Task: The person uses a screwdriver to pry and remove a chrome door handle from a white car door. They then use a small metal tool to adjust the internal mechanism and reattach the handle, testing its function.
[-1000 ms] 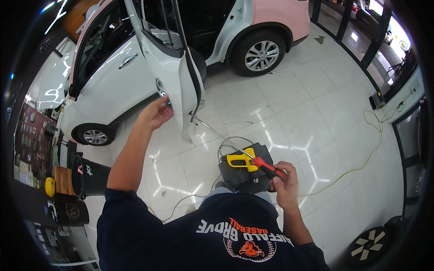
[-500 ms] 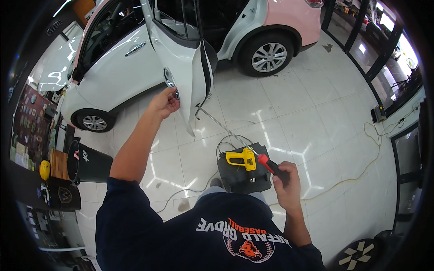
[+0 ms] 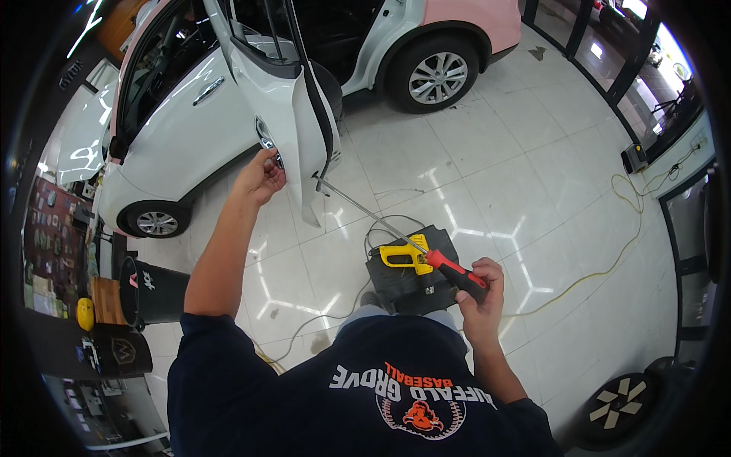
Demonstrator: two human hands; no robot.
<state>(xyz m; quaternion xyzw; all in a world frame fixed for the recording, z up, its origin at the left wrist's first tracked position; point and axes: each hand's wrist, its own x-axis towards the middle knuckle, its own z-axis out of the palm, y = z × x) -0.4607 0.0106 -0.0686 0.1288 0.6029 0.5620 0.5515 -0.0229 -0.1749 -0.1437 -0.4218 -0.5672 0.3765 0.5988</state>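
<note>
Head view: our left hand (image 3: pixel 261 177) is up at the edge of the open white car door (image 3: pixel 283 114), fingers curled around the chrome door handle (image 3: pixel 266 140). Our right hand (image 3: pixel 481 293) is closed on the red grip of a long screwdriver (image 3: pixel 396 232), whose shaft slants up and left with its tip near the door's lower edge. Below it on the tiled floor (image 3: pixel 495 175) sits a black toolbox (image 3: pixel 411 270) with a yellow handle. We judge we are working at the handle area; next the tip needs guiding to the door edge
</note>
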